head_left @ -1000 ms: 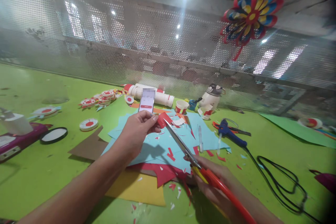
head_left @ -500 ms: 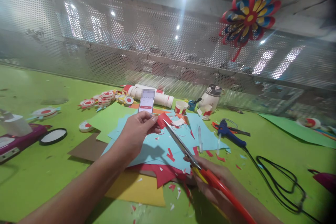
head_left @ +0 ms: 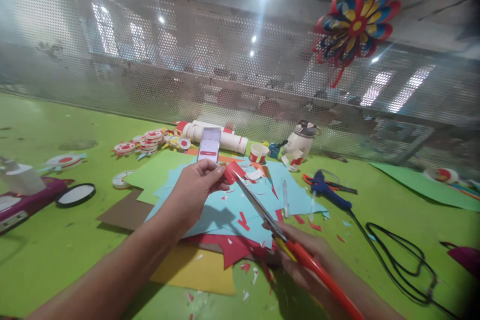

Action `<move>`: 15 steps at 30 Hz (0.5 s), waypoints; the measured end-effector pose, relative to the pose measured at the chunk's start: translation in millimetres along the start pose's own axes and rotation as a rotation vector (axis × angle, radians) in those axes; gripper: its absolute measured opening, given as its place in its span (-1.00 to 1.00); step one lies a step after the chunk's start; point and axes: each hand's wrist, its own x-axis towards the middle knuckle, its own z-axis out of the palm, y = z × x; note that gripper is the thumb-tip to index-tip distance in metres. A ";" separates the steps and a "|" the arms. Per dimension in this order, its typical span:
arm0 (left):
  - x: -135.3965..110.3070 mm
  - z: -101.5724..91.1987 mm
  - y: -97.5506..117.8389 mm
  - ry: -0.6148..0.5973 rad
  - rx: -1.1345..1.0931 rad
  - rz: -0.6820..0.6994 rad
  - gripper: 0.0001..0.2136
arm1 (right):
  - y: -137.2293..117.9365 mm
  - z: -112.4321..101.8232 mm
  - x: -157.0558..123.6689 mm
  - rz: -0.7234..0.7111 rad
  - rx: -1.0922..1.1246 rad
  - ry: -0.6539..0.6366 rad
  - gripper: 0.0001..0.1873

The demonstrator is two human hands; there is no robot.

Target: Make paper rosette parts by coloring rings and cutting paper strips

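Note:
Between the thumb and fingers of my left hand [head_left: 198,185] a small piece of red paper [head_left: 234,171] is pinched. My right hand [head_left: 305,255] grips a pair of scissors [head_left: 258,207] with red and yellow handles. The tips of the blades touch the red paper at its right side, and the blades look nearly closed. Light blue paper sheets [head_left: 210,222] lie under both hands, strewn with red and white scraps. A phone [head_left: 209,145] stands just behind my left hand.
A blue glue gun [head_left: 332,192] with a looped black cord lies at right. At the back are paper cups [head_left: 258,152], a white jug [head_left: 300,142] and several red-and-white discs [head_left: 150,140]. A purple power strip [head_left: 33,202] sits at left. A paper flower [head_left: 357,26] hangs above.
Almost nothing differs. Both hands, the red paper and the scissors hold nearly the same positions.

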 end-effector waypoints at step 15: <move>1.5 -1.5 -1.6 0.022 0.033 0.020 -0.88 | -10.2 -5.6 -2.0 0.065 -0.025 -0.027 -0.64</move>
